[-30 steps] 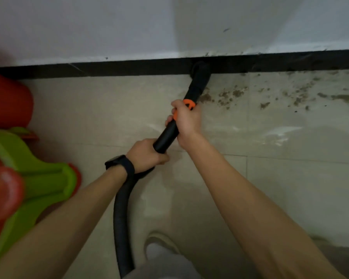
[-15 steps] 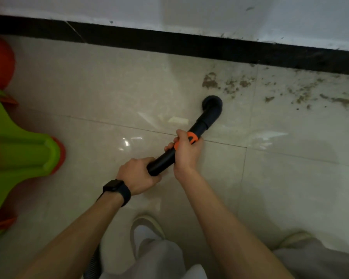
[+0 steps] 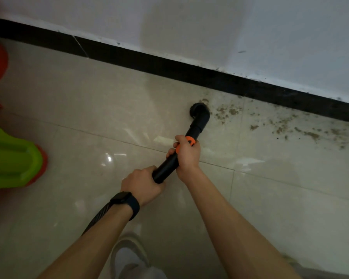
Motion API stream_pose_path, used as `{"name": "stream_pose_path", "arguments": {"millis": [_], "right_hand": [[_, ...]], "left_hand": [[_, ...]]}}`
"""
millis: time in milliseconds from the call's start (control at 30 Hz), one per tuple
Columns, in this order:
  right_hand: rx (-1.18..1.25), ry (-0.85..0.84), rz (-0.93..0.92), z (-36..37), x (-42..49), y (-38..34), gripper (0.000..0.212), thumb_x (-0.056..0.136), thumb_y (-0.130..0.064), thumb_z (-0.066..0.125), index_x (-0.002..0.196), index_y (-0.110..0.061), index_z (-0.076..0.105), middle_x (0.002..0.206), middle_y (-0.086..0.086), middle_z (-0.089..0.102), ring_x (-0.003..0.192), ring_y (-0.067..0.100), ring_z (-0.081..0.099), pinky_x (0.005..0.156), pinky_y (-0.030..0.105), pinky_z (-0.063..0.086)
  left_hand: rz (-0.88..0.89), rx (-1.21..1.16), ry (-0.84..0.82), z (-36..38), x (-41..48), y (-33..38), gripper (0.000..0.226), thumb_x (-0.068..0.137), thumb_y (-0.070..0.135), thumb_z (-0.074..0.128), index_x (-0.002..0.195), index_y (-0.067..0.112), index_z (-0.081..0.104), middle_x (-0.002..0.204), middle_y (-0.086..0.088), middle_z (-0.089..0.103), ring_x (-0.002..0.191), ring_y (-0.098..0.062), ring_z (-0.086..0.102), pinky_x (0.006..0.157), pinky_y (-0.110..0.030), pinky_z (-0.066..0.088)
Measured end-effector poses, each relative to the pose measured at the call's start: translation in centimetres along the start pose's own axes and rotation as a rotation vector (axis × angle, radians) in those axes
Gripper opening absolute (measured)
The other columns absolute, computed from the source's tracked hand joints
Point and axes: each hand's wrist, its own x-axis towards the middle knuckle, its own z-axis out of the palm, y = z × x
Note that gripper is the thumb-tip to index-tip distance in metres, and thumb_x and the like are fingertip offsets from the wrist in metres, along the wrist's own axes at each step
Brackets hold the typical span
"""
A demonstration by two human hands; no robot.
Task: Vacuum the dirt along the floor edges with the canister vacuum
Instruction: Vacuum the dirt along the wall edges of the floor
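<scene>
Gripping the black vacuum wand (image 3: pixel 167 168), my left hand (image 3: pixel 142 185) curls tight near its hose end; my right hand (image 3: pixel 186 156) wraps the orange collar (image 3: pixel 189 140). Its nozzle (image 3: pixel 198 110) sits beside dirt (image 3: pixel 228 112) near the far baseboard (image 3: pixel 169 67).

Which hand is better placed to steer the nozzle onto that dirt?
Probably the right hand. It grips the black plastic vacuum wand at its orange collar, nearest the round black nozzle; the brown dirt lies to that side. The left hand holds the rear end.
</scene>
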Motion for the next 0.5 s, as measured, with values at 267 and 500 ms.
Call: {"name": "stream_pose_path", "arguments": {"millis": [267, 500], "right_hand": [[-0.026, 0.007, -0.02, 0.4, 1.8, -1.4, 0.021, 0.092, -0.006, 0.064, 0.101, -0.012, 0.047, 0.064, 0.003, 0.05, 0.042, 0.016, 0.047, 0.046, 0.029, 0.047], [-0.023, 0.017, -0.062, 0.2, 3.8, -4.2, 0.017, 0.092, -0.005, 0.063, 0.088, -0.012, 0.049, 0.057, 0.0, 0.049, 0.042, 0.016, 0.046, 0.046, 0.029, 0.047]], "left_hand": [[0.006, -0.024, -0.008, -0.1, 1.8, 1.2, 0.013, 0.073, 0.046, 0.056, 0.078, 0.036, 0.049, 0.07, 0.01, 0.059, 0.06, -0.012, 0.058, 0.057, -0.026, 0.05], [0.051, -0.035, 0.016, -0.6, 4.0, 4.1, 0.015, 0.074, 0.044, 0.055, 0.086, 0.035, 0.052, 0.072, 0.009, 0.058, 0.062, -0.012, 0.056, 0.057, -0.026, 0.047]]}}
